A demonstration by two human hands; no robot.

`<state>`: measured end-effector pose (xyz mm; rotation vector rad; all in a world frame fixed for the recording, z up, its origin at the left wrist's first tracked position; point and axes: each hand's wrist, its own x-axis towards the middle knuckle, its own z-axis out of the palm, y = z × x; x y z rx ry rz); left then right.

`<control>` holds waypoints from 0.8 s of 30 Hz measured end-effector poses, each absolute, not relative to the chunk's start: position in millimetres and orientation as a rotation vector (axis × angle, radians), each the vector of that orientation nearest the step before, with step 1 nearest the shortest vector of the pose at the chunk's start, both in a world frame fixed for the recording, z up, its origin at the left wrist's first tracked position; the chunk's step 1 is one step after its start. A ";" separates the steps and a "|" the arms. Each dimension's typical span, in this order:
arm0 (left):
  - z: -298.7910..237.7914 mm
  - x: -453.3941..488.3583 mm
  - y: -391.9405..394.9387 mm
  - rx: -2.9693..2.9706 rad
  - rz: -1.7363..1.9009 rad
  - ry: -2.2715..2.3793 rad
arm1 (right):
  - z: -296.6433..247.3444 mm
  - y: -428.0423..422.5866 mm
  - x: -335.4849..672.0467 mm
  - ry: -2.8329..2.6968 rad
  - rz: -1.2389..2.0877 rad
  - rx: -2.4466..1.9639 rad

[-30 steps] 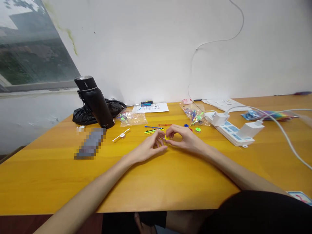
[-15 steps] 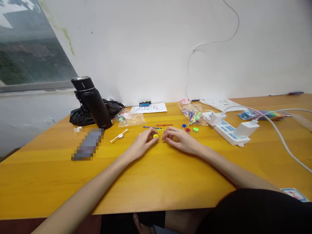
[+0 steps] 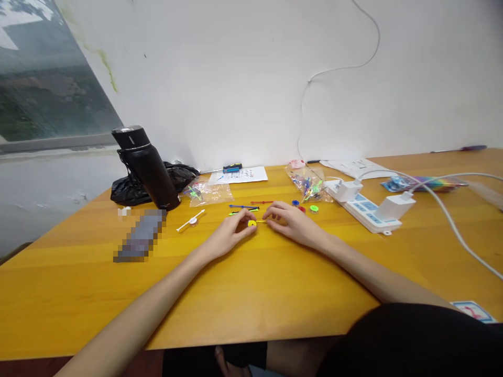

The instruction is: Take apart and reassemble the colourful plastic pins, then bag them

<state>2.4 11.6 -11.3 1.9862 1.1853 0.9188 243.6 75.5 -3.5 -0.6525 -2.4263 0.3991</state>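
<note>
Thumb and fingers of my left hand (image 3: 230, 233) are closed on a small yellow disc (image 3: 252, 223). My right hand (image 3: 293, 222) pinches a thin yellow arrow-like pointer (image 3: 261, 221), whose free end reaches toward the disc; whether the two touch I cannot tell. Just beyond the hands lie a red pointer (image 3: 261, 202), a blue pointer (image 3: 239, 206) and a green one, partly hidden. To the right are a blue disc (image 3: 295, 203), a red disc (image 3: 302, 209) and a green disc (image 3: 314, 209). A white pointer (image 3: 191, 220) sits on a white disc at the left.
A black bottle (image 3: 146, 170) stands at the left beside a black plastic bag (image 3: 184, 175) and a blurred flat object (image 3: 141, 235). Clear bags of coloured parts (image 3: 210, 192) lie farther back. A white power strip (image 3: 367, 212) with chargers and cables occupies the right.
My right hand has picked up the yellow pointer and holds it beside the yellow disc. My left hand keeps the disc, moved slightly nearer me. The view has shifted a little.
</note>
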 end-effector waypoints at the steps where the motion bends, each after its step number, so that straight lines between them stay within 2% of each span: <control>1: -11.1 3.1 11.4 1.964 0.922 1.167 | -3.9 76.2 244.3 -2.435 0.367 -0.656; 9: -6.9 9.7 8.1 1.754 0.999 1.013 | -6.3 72.3 243.5 -2.567 0.534 -0.614; 24: -7.0 5.0 17.6 1.486 1.263 1.060 | 0.7 76.1 248.5 -2.606 0.459 -0.666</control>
